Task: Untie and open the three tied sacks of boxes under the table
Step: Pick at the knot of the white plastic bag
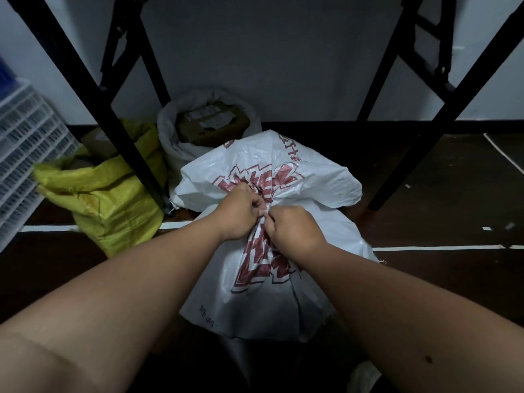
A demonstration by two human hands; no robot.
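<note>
White sack with red print [272, 268] on the dark floor [425, 279] in front, neck gathered, left hand [241, 214] and right hand [292, 231] close together pinching its tied neck, open white sack [175, 137] of boxes behind, open yellow sack [107, 199] at left, black counter legs [93, 89] either side
</note>
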